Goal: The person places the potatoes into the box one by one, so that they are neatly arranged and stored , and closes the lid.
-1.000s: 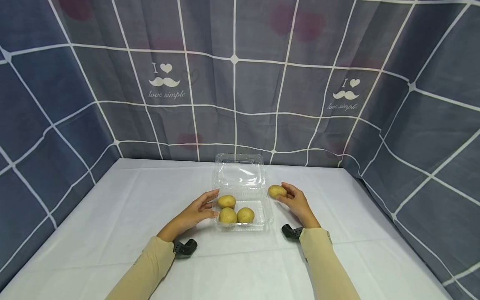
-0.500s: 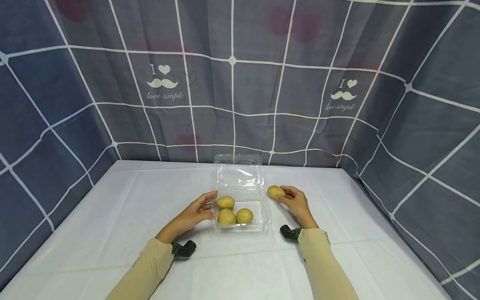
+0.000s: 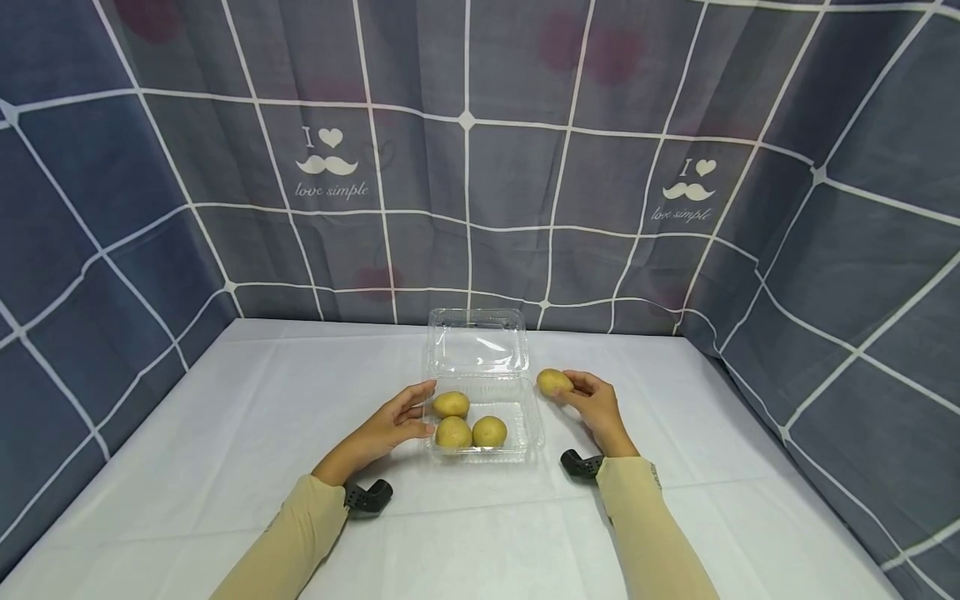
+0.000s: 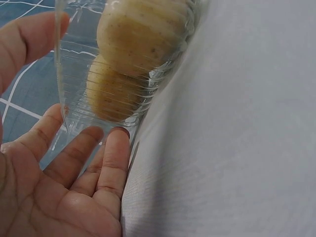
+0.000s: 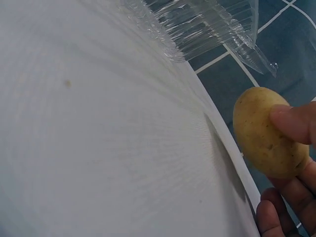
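Note:
A clear plastic clamshell box lies with its lid raised at the back. Inside its left part are three potatoes, two at the front and one behind. My left hand rests against the box's left wall, fingers extended; in the left wrist view its fingertips touch or nearly touch the ribbed plastic. To the right of the box, my right hand pinches another potato between thumb and fingers. The right wrist view shows this potato held just off the white cloth.
A white cloth covers the table. Dark checked curtains stand behind and at both sides. Each wrist wears a black camera mount.
Both hands stay almost where they were. The potato in the right hand has shifted very slightly; the box and the potatoes inside have not visibly moved.

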Motion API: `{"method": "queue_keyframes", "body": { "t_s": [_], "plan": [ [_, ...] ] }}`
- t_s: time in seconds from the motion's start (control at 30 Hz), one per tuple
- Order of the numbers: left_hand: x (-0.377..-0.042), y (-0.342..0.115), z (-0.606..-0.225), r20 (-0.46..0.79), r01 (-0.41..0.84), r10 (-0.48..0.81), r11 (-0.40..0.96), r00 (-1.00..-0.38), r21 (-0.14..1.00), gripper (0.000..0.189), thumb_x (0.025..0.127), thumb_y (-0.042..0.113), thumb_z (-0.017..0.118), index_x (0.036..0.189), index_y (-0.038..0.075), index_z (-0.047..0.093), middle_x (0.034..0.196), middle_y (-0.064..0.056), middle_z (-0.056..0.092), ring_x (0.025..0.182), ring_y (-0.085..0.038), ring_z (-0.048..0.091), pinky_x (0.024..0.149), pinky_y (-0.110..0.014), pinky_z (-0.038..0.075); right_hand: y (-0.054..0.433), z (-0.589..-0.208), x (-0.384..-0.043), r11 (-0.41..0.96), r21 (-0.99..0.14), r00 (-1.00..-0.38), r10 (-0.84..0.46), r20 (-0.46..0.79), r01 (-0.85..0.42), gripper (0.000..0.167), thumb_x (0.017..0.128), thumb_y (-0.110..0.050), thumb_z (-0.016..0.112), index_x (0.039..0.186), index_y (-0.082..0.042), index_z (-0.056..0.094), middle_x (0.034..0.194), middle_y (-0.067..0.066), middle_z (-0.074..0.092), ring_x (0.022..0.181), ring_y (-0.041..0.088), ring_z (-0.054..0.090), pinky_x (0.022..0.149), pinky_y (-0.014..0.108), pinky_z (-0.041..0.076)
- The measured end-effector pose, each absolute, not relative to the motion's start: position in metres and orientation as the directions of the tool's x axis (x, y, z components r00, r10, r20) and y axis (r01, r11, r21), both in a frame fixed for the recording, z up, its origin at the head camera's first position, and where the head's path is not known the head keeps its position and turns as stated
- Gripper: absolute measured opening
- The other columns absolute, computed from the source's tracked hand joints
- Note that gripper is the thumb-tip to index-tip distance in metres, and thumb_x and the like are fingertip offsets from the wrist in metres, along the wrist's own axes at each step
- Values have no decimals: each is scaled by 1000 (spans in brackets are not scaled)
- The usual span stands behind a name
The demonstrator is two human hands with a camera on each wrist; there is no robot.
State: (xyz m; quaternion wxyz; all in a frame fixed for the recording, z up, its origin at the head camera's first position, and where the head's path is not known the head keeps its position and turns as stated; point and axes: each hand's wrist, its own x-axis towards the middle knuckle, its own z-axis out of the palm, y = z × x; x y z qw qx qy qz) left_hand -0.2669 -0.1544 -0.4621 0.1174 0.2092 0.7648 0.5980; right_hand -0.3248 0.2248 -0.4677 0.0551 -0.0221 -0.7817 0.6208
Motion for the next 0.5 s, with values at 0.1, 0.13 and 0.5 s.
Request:
{"method": "queue_keyframes", "body": {
  "t_s": [0.1,0.13,0.5],
  "plan": [
    [-267,-155,-462,70,180,463,197,-883,964,82,103,16,69,170,0,24,174,-29,23,154,-52,36,123,-60,39,225,-468,-325,213,-977,-992,116,58,-32,47,95,-3,81,138,8,66,135,21,69,107,9,62,88,11,51],
    [-267,-155,-462,70,180,463,197,-883,964,82,103,16,69,170,0,24,174,-29,23,154,-52,36,123,-60,39,225,-467,-326,203,-979,-991,121,59,-34,47,95,-3,81,138,8,66,134,19,70,107,9,62,87,12,51],
    [-267,-155,-462,84,196,468,198,-880,960,81,104,16,70,169,-2,24,173,-31,25,152,-53,37,123,-59,40,225,-463,-322,136,-984,-982,135,129,-111,49,94,-4,83,138,7,67,127,11,70,104,10,61,84,16,51]
  ]
}}
